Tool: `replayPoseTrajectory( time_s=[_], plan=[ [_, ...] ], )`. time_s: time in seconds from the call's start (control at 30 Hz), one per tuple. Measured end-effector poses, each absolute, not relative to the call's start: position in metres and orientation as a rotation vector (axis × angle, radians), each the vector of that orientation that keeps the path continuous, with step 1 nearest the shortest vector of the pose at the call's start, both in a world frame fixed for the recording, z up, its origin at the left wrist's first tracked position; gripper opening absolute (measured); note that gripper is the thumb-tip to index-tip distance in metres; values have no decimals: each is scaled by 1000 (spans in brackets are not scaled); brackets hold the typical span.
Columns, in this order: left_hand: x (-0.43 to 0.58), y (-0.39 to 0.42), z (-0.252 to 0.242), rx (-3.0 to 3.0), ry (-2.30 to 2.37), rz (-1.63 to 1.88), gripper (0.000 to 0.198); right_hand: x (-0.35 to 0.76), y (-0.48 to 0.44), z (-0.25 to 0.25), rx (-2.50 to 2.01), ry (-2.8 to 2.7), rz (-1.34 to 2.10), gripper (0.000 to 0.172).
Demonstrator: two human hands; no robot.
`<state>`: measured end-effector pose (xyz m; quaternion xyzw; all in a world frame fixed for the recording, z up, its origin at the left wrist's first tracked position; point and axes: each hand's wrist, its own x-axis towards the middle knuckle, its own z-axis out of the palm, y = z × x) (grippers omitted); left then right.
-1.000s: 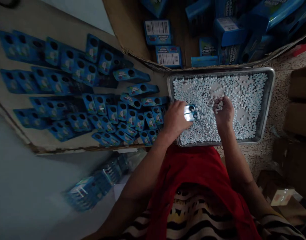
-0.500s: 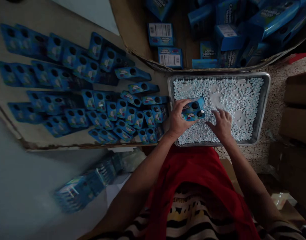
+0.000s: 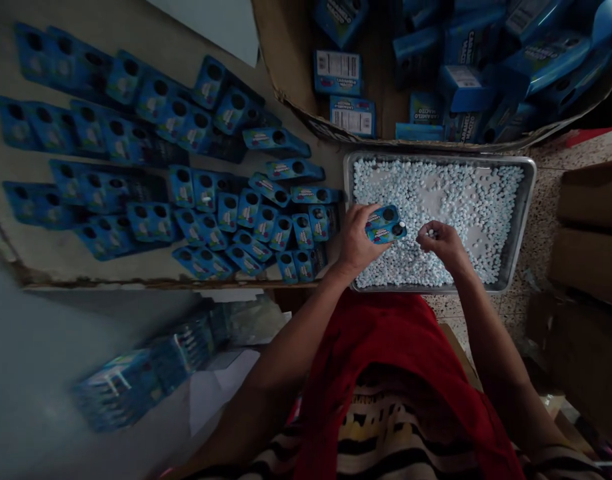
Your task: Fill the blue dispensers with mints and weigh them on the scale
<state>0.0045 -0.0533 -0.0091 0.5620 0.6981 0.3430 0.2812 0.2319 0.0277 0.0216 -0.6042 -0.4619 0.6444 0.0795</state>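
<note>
My left hand (image 3: 359, 241) is closed around two small blue candy boxes (image 3: 385, 225) held side by side over the left part of a metal tray (image 3: 525, 220). Each box has a round dark hole in its top face, and a white candy shows at the edge of the nearer hole. Small white and pale blue candies (image 3: 396, 270) cover much of the tray. Just right of the boxes, my right hand (image 3: 443, 245) is closed over the tray, with a few of these candies at its fingertips.
Many blue candy boxes (image 3: 266, 220) stand in rough rows on the table (image 3: 316, 143) at left. A large cardboard box (image 3: 286, 73) beyond the tray holds more of them. Brown cartons (image 3: 589, 200) are stacked on the right. Plastic-wrapped blue packs (image 3: 121, 393) lie lower left.
My right hand has gone from spread fingers over the candies to closed fingers with a few candies in them. The two boxes stay in my left hand. The view has shifted slightly.
</note>
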Motion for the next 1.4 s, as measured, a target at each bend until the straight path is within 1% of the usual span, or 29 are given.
replayPoseTrajectory(
  time_s=[0.07, 0.1, 0.2, 0.27, 0.33, 0.43, 0.47, 0.53, 0.63, 0.73, 0.8, 0.83, 0.9, 0.93, 1.0, 1.1, 1.17, 1.23, 1.4],
  plan=[
    [3, -54, -5, 1530, 1863, 884, 72, 225, 31, 48, -1706, -1462, 1861, 19],
    [2, -54, -4, 1546, 1855, 862, 71, 220, 33, 61, -1666, -1569, 1792, 18],
    [1, -50, 0, 1589, 1804, 793, 68, 198, 43, 85, -1509, -1988, 1503, 7],
    [2, -46, 2, 1603, 1769, 766, 68, 184, 48, 88, -1406, -2221, 1347, 15],
    [3, -42, 4, 1613, 1741, 751, 67, 175, 51, 82, -1348, -2358, 1277, 25],
    [4, -39, 8, 1623, 1708, 719, 63, 172, 48, 71, -1338, -2341, 1266, 33],
    [4, -40, 9, 1622, 1706, 713, 63, 174, 46, 68, -1341, -2282, 1295, 33],
    [3, -43, 10, 1623, 1729, 719, 65, 180, 42, 63, -1364, -2075, 1406, 26],
    [1, -48, 5, 1640, 1826, 771, 73, 195, 39, 55, -1503, -1442, 1586, 11],
    [-2, -49, -3, 1584, 1907, 911, 76, 216, 37, 44, -1658, -670, 1631, 17],
    [-3, -47, -8, 1540, 1856, 991, 76, 230, 31, 40, -1709, -391, 1631, 22],
    [-3, -46, -10, 1526, 1805, 1014, 78, 235, 27, 40, -1729, -357, 1647, 23],
    [-1, -44, -13, 1498, 1718, 1044, 81, 244, 17, 43, -1777, -497, 1711, 27],
    [0, -43, -14, 1482, 1697, 1055, 82, 246, 12, 47, -1807, -656, 1743, 28],
    [2, -44, -13, 1463, 1697, 1047, 82, 247, 6, 57, -1870, -1083, 1729, 24],
    [2, -48, -10, 1497, 1686, 986, 78, 240, 9, 76, -1837, -1736, 1466, 15],
    [-1, -52, -8, 1515, 1658, 1007, 77, 232, 16, 89, -1729, -2025, 1295, 18],
    [-6, -56, -8, 1529, 1636, 1046, 78, 222, 23, 102, -1630, -2186, 1226, 22],
    [-13, -60, -10, 1545, 1668, 1046, 79, 195, 26, 127, -1467, -2389, 1263, 26]
  ],
)
